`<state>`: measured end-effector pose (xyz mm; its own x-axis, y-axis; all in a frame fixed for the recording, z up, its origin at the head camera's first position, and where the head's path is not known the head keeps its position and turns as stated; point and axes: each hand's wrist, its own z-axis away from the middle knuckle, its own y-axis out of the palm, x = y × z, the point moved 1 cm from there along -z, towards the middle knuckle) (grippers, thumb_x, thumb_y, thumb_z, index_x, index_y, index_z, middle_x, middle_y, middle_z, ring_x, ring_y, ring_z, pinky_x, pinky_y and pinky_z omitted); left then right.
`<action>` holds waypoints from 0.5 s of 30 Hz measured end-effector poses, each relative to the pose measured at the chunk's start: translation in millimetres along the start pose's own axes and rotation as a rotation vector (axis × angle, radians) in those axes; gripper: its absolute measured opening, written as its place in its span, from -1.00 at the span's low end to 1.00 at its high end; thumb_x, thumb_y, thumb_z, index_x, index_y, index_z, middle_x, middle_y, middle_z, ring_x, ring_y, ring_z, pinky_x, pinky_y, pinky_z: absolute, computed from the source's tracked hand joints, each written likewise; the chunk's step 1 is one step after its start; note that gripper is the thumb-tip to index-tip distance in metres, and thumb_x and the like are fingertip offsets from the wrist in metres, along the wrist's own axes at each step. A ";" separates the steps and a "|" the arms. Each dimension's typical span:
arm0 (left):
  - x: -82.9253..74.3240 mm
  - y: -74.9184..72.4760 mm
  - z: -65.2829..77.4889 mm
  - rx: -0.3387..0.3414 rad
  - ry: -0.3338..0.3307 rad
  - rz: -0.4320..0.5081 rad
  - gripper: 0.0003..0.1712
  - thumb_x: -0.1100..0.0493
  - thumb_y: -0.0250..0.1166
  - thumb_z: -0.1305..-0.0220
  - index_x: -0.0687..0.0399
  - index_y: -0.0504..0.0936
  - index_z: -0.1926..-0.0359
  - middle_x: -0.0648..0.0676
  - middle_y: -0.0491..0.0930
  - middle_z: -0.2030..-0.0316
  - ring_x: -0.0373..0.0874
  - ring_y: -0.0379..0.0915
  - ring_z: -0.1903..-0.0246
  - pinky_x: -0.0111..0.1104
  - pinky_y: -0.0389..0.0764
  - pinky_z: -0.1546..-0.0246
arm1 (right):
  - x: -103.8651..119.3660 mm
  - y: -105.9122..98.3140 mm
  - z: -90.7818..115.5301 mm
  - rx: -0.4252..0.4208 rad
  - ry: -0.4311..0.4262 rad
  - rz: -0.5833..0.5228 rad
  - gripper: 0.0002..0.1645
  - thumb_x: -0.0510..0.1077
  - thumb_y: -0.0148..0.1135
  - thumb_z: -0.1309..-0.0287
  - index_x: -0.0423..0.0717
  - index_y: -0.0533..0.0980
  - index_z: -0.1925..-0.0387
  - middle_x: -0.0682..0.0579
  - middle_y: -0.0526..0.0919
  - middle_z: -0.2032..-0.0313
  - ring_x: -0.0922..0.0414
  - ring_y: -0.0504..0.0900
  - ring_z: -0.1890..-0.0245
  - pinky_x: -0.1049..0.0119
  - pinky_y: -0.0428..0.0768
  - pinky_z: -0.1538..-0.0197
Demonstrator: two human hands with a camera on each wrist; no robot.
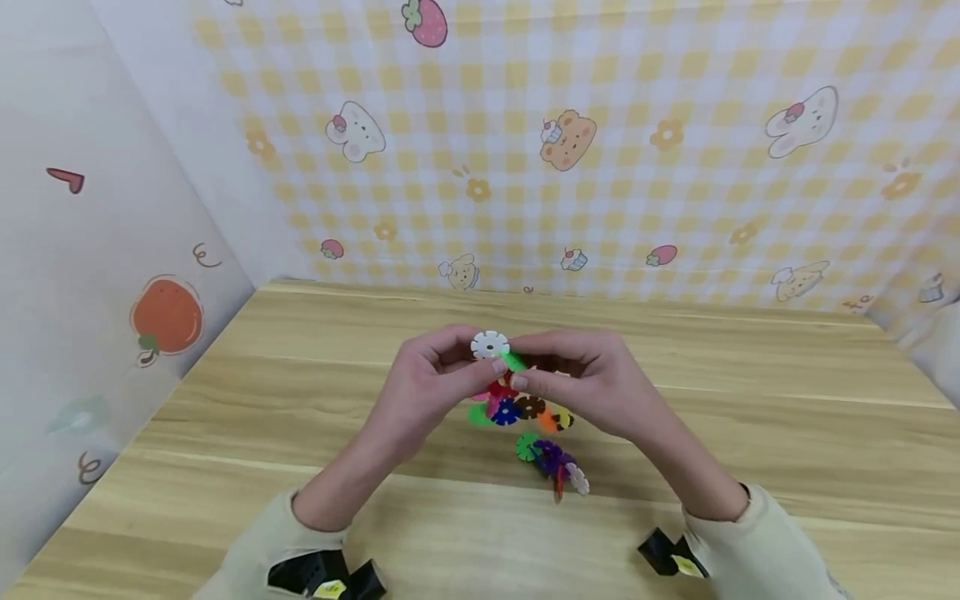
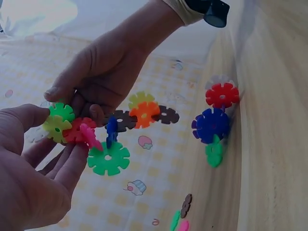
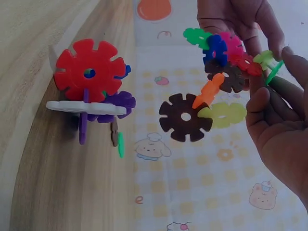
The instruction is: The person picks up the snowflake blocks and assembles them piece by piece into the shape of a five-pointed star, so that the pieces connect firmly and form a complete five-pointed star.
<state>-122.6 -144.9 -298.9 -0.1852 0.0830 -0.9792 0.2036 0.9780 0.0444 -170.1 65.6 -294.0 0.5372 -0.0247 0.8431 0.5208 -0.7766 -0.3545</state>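
Observation:
Both hands hold a chain of slotted plastic snowflake discs above the table. In the head view, my left hand (image 1: 420, 387) grips its upper end beside a white disc (image 1: 490, 344). My right hand (image 1: 592, 379) pinches a green disc (image 1: 513, 361) there, its fingertips close to the left thumb. Below the hands hang red, pink, blue (image 1: 506, 411), brown (image 1: 532, 407), orange and yellow discs. The right wrist view shows the lower end: an orange disc (image 3: 209, 90), a large brown disc (image 3: 186, 117) and a yellow disc (image 3: 222, 115). Fingers partly hide the upper joint.
A second joined cluster, with a purple disc (image 1: 550, 456), lies on the wooden table (image 1: 285, 433) nearer the person. Red and blue discs (image 2: 211, 126) belong to it. Several other discs, one brown (image 2: 186, 206), show past it. Patterned cloth (image 1: 480, 150) backs the table.

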 end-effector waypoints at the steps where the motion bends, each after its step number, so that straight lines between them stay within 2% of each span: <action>1: -0.6 -0.5 -0.4 -0.002 0.004 -0.008 -0.72 0.35 0.31 -0.36 0.38 0.63 -0.05 0.12 0.69 0.11 -0.14 0.72 0.15 -0.26 0.74 0.05 | 0.3 -0.3 -0.3 0.001 0.003 0.008 -0.67 -0.34 0.35 -0.28 -0.17 0.69 -0.07 -0.02 0.78 0.09 0.11 0.69 0.32 0.28 0.70 0.32; 5: -2.3 -2.8 -2.0 0.018 0.001 -0.028 -0.72 0.35 0.34 -0.35 0.33 0.64 -0.06 0.18 0.70 0.06 -0.08 0.72 0.09 -0.24 0.72 0.00 | 1.3 0.0 -2.5 -0.015 0.009 0.036 -0.68 -0.31 0.36 -0.28 -0.12 0.70 -0.06 0.04 0.78 0.09 0.09 0.67 0.27 0.28 0.68 0.28; 12: -0.6 -5.0 -3.1 0.023 -0.043 -0.047 -0.73 0.29 0.34 -0.38 0.27 0.66 -0.06 0.17 0.70 0.08 -0.08 0.71 0.09 -0.27 0.72 0.01 | -2.1 3.3 -3.5 -0.046 -0.101 0.139 -0.73 -0.33 0.38 -0.26 -0.04 0.74 0.03 0.13 0.80 0.15 0.18 0.66 0.31 0.33 0.64 0.29; 13: -0.3 -6.2 -3.4 0.019 -0.039 -0.058 -0.72 0.28 0.34 -0.38 0.28 0.65 -0.07 0.17 0.70 0.08 -0.07 0.71 0.09 -0.27 0.72 0.01 | -2.2 3.1 -2.9 -0.058 -0.093 0.153 -0.73 -0.31 0.37 -0.27 -0.05 0.74 0.02 0.12 0.80 0.14 0.18 0.67 0.30 0.33 0.65 0.29; 15: -0.8 -9.8 -4.3 0.002 -0.029 -0.078 -0.72 0.27 0.35 -0.38 0.27 0.66 -0.07 0.15 0.71 0.09 -0.06 0.71 0.09 -0.27 0.72 0.02 | -4.0 0.5 -2.2 -0.086 -0.022 0.160 -0.76 -0.25 0.34 -0.33 -0.06 0.72 0.00 0.09 0.79 0.12 0.17 0.70 0.26 0.31 0.68 0.25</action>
<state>-128.6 -153.8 -297.8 -0.1722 0.0013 -0.9851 0.1913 0.9810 -0.0322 -173.4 63.9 -296.7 0.6236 -0.1395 0.7692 0.3688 -0.8151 -0.4468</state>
